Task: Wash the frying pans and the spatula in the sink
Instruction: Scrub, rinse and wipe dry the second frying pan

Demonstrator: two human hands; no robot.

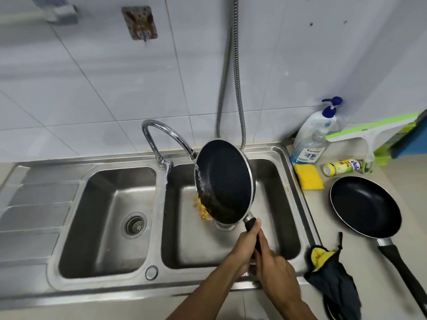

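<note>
A black frying pan (225,181) is tilted steeply over the right basin of the steel sink (286,197). Both hands hold its black handle: my left hand (243,247) grips it near the pan, my right hand (275,265) grips it lower down. Water from the curved tap (161,132) runs onto the pan's left edge. Yellow food scraps (203,210) slide off its lower rim into the basin. A second black frying pan (366,206) lies flat on the counter to the right, handle pointing toward me. I see no spatula.
The left basin (111,218) has a drain strainer; a drainboard lies further left. On the right counter: a yellow sponge (308,176), a blue-pump soap bottle (314,135), a small lying bottle (343,166), a green-white squeegee (367,132), a dark cloth (332,278). A metal hose (238,72) hangs on the tiled wall.
</note>
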